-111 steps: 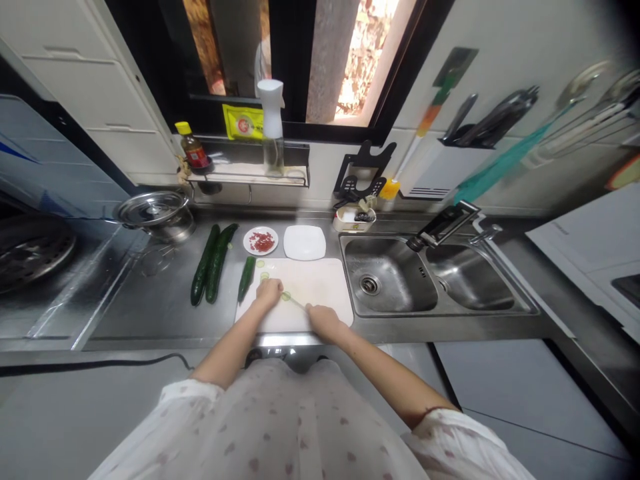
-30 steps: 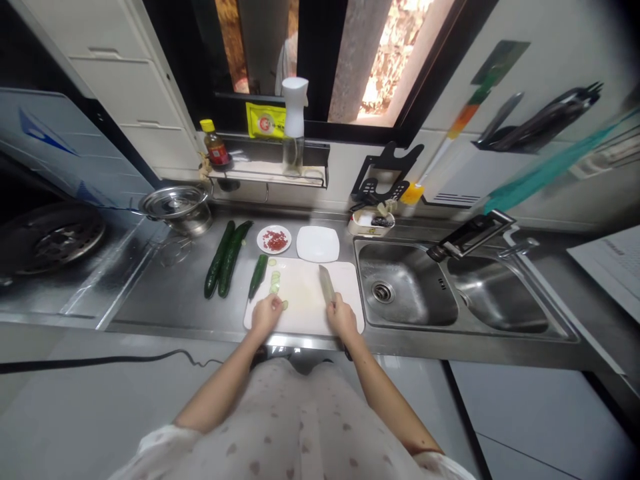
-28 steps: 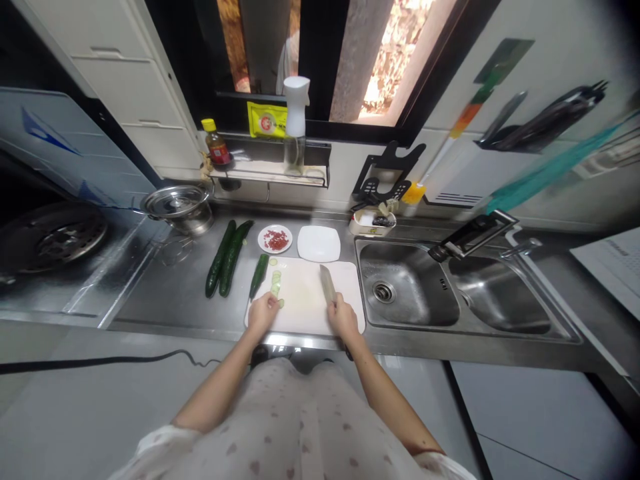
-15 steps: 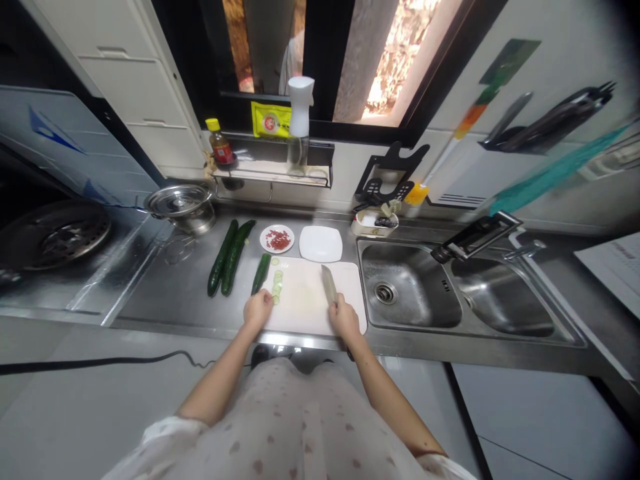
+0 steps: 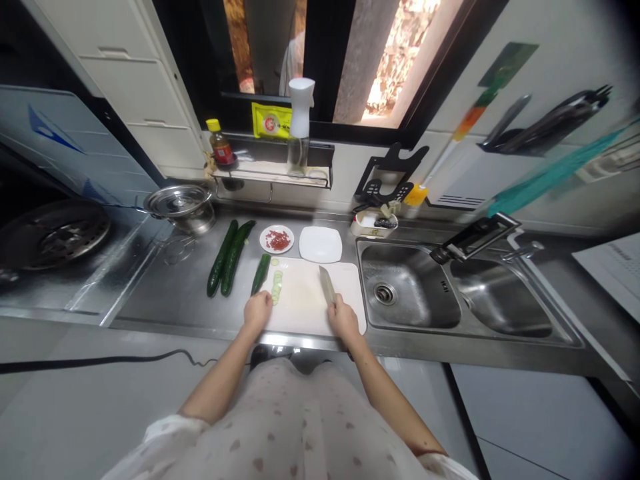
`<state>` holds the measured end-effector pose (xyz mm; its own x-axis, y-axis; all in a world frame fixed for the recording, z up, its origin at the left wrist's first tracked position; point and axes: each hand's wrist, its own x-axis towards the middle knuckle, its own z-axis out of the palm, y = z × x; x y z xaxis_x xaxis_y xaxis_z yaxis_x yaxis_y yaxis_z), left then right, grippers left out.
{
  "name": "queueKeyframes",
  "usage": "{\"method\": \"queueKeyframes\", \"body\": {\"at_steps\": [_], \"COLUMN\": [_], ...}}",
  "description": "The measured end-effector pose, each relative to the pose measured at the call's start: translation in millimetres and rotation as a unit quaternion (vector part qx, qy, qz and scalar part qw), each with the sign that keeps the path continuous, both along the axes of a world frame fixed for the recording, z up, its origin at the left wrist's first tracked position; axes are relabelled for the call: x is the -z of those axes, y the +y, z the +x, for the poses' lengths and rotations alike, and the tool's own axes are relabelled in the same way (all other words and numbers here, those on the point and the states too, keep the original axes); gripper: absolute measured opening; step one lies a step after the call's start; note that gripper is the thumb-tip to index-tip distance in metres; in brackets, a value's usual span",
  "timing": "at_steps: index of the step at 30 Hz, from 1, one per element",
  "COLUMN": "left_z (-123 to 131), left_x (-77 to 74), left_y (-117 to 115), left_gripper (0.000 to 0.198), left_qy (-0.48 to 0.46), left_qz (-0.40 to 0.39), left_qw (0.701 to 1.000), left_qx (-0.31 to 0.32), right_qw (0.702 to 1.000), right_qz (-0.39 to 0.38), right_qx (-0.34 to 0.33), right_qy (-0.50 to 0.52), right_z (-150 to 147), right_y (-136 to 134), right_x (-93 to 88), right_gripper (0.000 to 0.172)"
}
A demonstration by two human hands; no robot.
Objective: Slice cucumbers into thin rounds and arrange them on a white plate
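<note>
My right hand [image 5: 344,317] is wrapped round the handle of a kitchen knife [image 5: 327,283]. Its blade points away from me, over the right part of the white cutting board [image 5: 305,320]. At the board's left edge my left hand [image 5: 258,311] is closed, fingers curled; what they hold, if anything, is hidden. Just beyond it lies a cut piece of cucumber [image 5: 261,272], its near end meeting the hand. A row of overlapping cucumber slices [image 5: 277,287] runs along the board beside my left fingertips, with one slice [image 5: 275,262] apart at the far end.
Two whole cucumbers [image 5: 231,260] lie to the left. Behind the board stand a small plate [image 5: 265,246] of chopped red bits and a white dish [image 5: 321,244]. A double sink [image 5: 410,283] is on the right; a lidded steel pot [image 5: 193,217] and a pan [image 5: 55,233] are at left.
The knife's tip has swung slightly to the left. My left hand stays by the board's left edge, with the near end of the slice row looking slightly shifted.
</note>
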<state>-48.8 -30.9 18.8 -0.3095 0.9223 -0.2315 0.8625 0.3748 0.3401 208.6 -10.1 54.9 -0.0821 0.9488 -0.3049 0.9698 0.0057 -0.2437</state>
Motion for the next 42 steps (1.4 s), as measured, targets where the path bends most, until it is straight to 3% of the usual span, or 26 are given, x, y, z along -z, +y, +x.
{"method": "queueKeyframes", "body": {"at_steps": [9,15,20,27,32,42], "left_z": [-2,-13,-19,-13,-15,-17], "left_x": [-12.0,-27.3,-36.5,-20.6,-11.1,-13.1], "left_y": [11,56,102,134,136,141], "left_gripper": [0.02,0.026,0.03,0.032,0.033,0.036], "left_qy": [-0.028,-0.029,0.057,0.152,0.171,0.174], "left_qz": [0.024,0.097,0.089,0.046,0.04,0.066], "left_qw": [0.999,0.995,0.991,0.979,0.975,0.968], "left_qx": [0.003,0.012,0.079,0.124,0.138,0.167], "right_qw": [1.0,1.0,1.0,1.0,1.0,1.0], "right_qz": [0.009,0.004,0.007,-0.006,-0.011,-0.011], "right_qx": [0.005,0.002,-0.004,0.003,0.001,0.001], "right_qy": [0.01,0.009,0.009,0.008,0.011,0.003], "right_z": [1,2,2,1,3,2], "right_y": [-1,-1,-2,-2,-2,0], "right_x": [4.6,8.1,8.7,6.2,6.6,3.5], "right_gripper": [0.025,0.024,0.021,0.022,0.022,0.02]}}
